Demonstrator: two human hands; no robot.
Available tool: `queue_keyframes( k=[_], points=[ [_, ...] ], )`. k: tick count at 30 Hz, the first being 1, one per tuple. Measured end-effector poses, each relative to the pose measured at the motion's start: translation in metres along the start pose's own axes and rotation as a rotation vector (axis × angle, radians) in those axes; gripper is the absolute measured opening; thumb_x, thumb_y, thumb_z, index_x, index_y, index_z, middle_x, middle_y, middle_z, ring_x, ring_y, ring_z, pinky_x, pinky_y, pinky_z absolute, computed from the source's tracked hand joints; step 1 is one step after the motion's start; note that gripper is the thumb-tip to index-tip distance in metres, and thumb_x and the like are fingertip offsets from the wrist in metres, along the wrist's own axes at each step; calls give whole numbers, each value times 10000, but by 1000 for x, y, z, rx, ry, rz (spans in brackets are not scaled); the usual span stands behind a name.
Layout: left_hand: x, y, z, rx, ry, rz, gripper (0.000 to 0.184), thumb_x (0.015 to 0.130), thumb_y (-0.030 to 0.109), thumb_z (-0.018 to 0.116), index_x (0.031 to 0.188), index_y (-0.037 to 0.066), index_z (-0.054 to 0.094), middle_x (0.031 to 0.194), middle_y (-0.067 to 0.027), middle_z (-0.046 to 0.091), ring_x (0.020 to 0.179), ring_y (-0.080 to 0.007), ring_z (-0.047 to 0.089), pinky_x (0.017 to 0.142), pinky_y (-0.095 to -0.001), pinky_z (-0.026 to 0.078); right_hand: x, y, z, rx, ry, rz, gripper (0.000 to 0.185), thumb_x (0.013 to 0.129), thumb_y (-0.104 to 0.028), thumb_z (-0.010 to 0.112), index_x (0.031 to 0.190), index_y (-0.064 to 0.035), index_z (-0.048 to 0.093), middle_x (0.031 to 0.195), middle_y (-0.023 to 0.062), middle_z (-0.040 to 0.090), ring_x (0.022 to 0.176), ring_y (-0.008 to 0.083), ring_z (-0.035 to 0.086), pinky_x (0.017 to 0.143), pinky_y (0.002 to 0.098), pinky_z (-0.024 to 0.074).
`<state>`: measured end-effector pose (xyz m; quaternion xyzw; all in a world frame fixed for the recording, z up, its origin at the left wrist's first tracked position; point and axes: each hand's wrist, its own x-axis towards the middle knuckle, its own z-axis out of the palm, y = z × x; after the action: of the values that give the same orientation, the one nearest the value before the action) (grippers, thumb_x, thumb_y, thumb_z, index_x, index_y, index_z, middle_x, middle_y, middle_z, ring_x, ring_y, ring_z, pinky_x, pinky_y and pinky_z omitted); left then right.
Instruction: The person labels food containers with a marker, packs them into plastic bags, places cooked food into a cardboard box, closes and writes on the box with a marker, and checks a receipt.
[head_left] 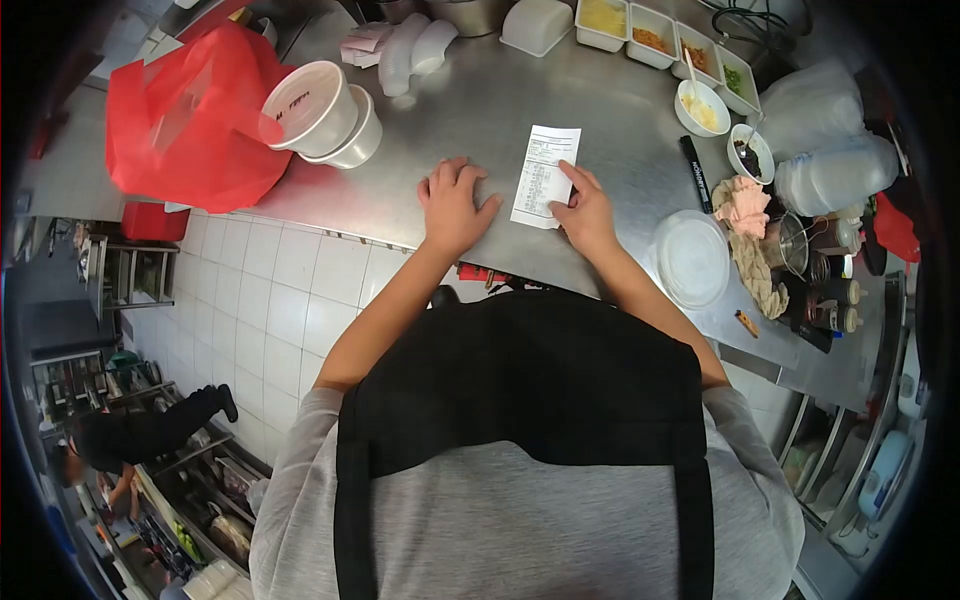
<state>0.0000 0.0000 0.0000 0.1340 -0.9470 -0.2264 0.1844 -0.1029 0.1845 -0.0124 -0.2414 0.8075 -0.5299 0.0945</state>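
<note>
A printed paper receipt (545,170) lies on the steel counter, tilted slightly. My right hand (587,212) is at its right edge, with thumb and fingertips on the paper. Left of the receipt, my left hand (458,207) rests palm down on the bare metal, fingers apart and holding nothing. Farther left stand two lidded white tubs (310,105), one partly over the other, with handwriting on the upper lid. They touch a red plastic bag (195,125).
Tubs of chopped ingredients (655,38) line the back right, near two small bowls (702,108). A black marker (695,172), a round lidded container (692,258), cloths (745,208) and jars crowd the right side. Another person (150,430) bends at shelves lower left.
</note>
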Motion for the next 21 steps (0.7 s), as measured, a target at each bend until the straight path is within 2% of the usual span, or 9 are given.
queue_keyframes(
  k=[2, 5, 8, 11, 18, 21],
  points=[
    [6, 16, -1, -39, -31, -53, 432, 681, 222, 707, 1080, 154, 559, 1228, -118, 451, 1201, -310, 383, 992, -495, 246, 0, 3, -1, 19, 11, -18, 590, 655, -61, 648, 1232, -34, 529, 1232, 208, 503, 753, 214, 603, 720, 290, 492],
    [10, 31, -6, 23, -18, 23, 413, 683, 190, 692, 1073, 164, 562, 1218, -110, 457, 1198, -306, 384, 993, -497, 244, 4, -5, 4, -6, 17, -52, 594, 650, -66, 649, 1230, -31, 530, 1223, 213, 507, 742, 209, 596, 712, 293, 492],
    [7, 29, 3, 35, -38, 9, 401, 674, 166, 694, 1051, 187, 559, 1228, -100, 450, 1211, -303, 372, 997, -501, 240, 4, -1, 5, -15, 27, -53, 595, 646, -69, 648, 1229, -35, 534, 1222, 195, 512, 727, 204, 588, 707, 295, 493],
    [6, 26, 4, 13, -65, -13, 396, 671, 163, 699, 1038, 193, 555, 1236, -98, 446, 1229, -303, 359, 999, -503, 236, 3, -1, 6, -68, 44, -66, 599, 663, -16, 668, 1245, -54, 533, 1205, 127, 518, 628, 101, 525, 610, 232, 467],
    [3, 26, 6, 3, -67, -22, 362, 678, 165, 701, 1008, 194, 557, 1247, -99, 443, 1255, -340, 334, 1004, -509, 228, 2, 1, 5, -66, 41, -76, 593, 667, -21, 664, 1245, -54, 534, 1222, 143, 512, 639, 104, 542, 618, 233, 473],
    [4, 27, 6, 7, -86, -13, 350, 688, 169, 706, 1002, 193, 554, 1245, -103, 440, 1270, -355, 314, 1008, -553, 210, 2, 2, 4, -64, 46, -84, 592, 669, -28, 665, 1245, -54, 534, 1223, 145, 512, 638, 106, 542, 620, 234, 473]
  ],
)
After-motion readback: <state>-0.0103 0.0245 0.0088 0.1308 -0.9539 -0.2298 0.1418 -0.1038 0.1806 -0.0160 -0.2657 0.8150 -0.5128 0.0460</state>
